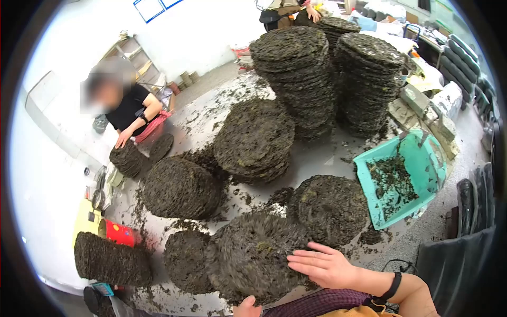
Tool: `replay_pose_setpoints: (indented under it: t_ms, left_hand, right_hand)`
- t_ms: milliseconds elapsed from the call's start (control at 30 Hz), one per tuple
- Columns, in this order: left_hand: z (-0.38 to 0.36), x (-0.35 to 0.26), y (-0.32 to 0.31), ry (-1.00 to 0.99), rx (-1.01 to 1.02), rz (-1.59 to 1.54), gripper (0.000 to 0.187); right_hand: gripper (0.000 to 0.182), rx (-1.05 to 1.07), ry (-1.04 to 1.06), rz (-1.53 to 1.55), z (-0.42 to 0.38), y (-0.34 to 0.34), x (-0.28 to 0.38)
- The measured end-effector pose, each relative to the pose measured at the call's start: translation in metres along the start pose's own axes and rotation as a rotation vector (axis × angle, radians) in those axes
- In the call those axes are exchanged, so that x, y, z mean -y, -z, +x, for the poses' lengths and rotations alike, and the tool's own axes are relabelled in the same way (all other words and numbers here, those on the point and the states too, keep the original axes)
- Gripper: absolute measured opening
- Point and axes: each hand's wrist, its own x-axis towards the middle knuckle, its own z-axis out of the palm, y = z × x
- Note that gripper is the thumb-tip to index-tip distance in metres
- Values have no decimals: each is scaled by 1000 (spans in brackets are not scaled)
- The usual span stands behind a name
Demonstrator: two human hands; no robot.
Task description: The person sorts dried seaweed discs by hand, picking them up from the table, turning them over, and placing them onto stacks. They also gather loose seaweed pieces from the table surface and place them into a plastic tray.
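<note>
A large round dark disc (259, 253), somewhat blurred, lies at the near edge of the table among other discs. My right hand (319, 264) rests on its right side with the fingers stretched out. At its lower edge is my left hand (247, 307), mostly cut off by the frame; a thumb shows, the other fingers are hidden. To the left of the disc lies a smaller round dark piece (187, 260), and behind it on the right stands a low round stack (330, 208).
Tall disc stacks (296, 79) stand at the back. A green bin (404, 177) with dark scraps is at the right. A co-worker (140, 108) touches a small stack at the left. A red can (117, 232) lies near a toppled stack (112, 260). Another person's hand shows at the top.
</note>
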Motion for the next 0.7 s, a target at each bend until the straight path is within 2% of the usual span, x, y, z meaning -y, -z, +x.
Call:
replay_pose_setpoints:
  t_ms: [33, 67, 100, 167, 200, 233, 300, 367, 433, 500, 533, 567, 633, 667, 700]
  left_hand:
    - [-3, 0, 0, -19, -141, 103, 39]
    - [-5, -3, -25, -25, -258, 201, 42]
    - [-1, -3, -32, -17, -249, 197, 42]
    - [6, -6, -41, 61, -557, 215, 43]
    - [7, -16, -57, 131, -468, 567, 52]
    - [13, -13, -61, 139, -456, 562, 52]
    - [30, -1, -66, -51, -216, 1164, 59]
    - [58, 28, -100, -568, 61, 962, 56]
    - [84, 18, -153, -827, 628, 1542, 59]
    - [83, 37, -182, -720, 685, 1900, 60]
    - [83, 43, -185, -696, 703, 1847, 75]
    - [84, 45, -183, -710, 714, 1840, 75]
    - [92, 49, -170, -782, 435, 1505, 96]
    - [101, 50, -162, -605, 351, 1241, 111]
    - [116, 53, -150, -515, 262, 1233, 113]
  right_hand:
    - [55, -22, -90, 154, -1, 0, -2]
    - [53, -163, -220, 189, 0, 10, 3]
    - [51, -304, -347, 223, 0, 20, 8]
    - [40, -553, -830, 559, -26, 18, -5]
    - [44, -641, -898, 743, -30, 28, -12]
    - [51, -831, -829, 683, -37, 19, -29]
    - [55, -892, -831, 555, -59, 17, -52]
    - [55, -907, -822, 501, -73, 20, -56]
    - [54, -847, -908, 503, -80, 23, -54]
    - [47, -869, -972, 552, -84, 22, -57]
    - [48, -856, -984, 551, -82, 25, -55]
    - [48, -841, -999, 553, -80, 29, -53]
    - [52, -802, -937, 621, -81, 32, -56]
    - [58, -764, -976, 638, -78, 36, -59]
    - [65, -722, -1017, 655, -75, 39, -65]
